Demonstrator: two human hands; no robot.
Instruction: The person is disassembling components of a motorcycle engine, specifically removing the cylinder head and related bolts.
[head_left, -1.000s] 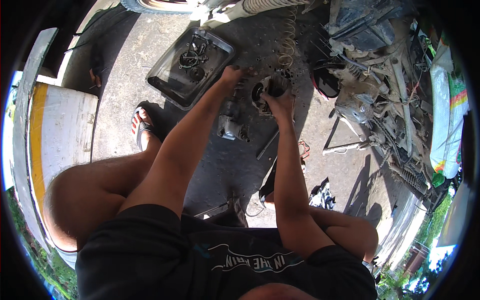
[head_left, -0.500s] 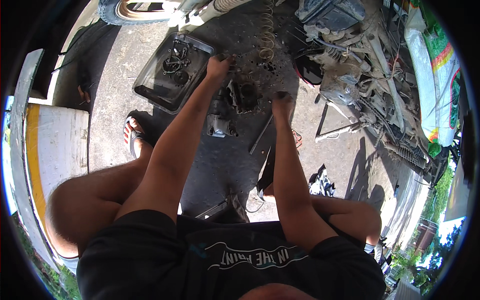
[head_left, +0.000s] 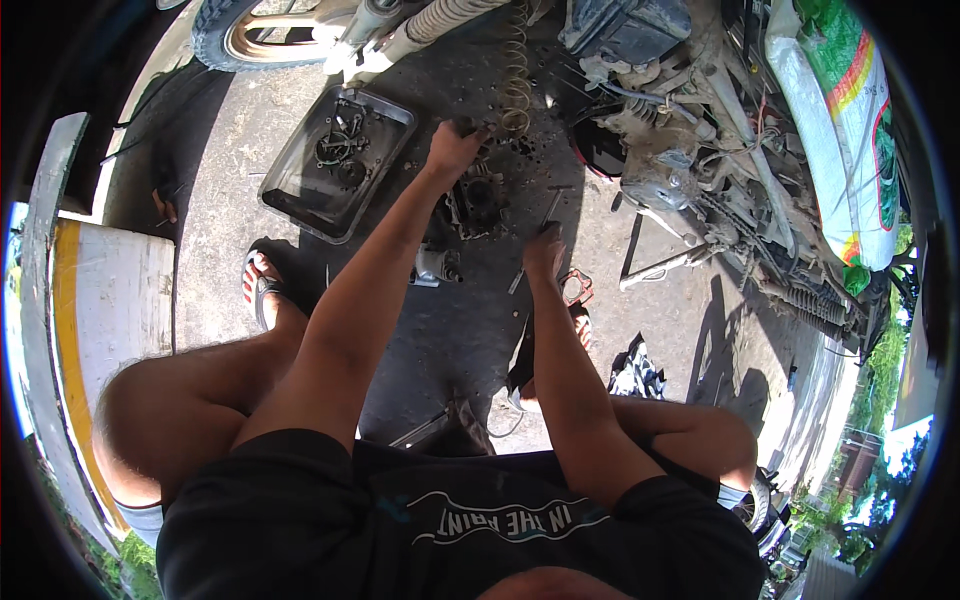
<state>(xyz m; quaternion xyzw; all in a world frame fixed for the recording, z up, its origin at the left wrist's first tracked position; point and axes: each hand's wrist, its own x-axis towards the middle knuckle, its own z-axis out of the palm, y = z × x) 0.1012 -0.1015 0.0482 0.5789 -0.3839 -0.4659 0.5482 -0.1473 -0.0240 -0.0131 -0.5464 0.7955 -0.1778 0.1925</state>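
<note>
A dark, greasy engine part (head_left: 482,206) with a round opening stands on the ground between my arms. Just beyond it is my left hand (head_left: 457,150), its blackened fingers curled; whatever they hold is too dark to make out. My right hand (head_left: 544,252) is closed around the shaft of a T-handle wrench (head_left: 552,207), whose crossbar points away from me. Partly under my left forearm lies a silvery metal engine part (head_left: 440,266). A red-edged gasket-like piece (head_left: 577,287) is on the ground right of my right wrist.
At the left, a black tray (head_left: 285,170) holds loose metal parts. A motorcycle wheel (head_left: 225,35) and a coiled hose (head_left: 514,70) are at the far side. A dirty, partly dismantled motorcycle (head_left: 665,165) fills the right, beside a white-and-green sack (head_left: 845,130). A board (head_left: 120,285) stands left.
My right hand has drawn nearer to me along the T-handle wrench, whose crossbar now shows beyond it. My left hand has shifted slightly, and the whole view has tilted a little.
</note>
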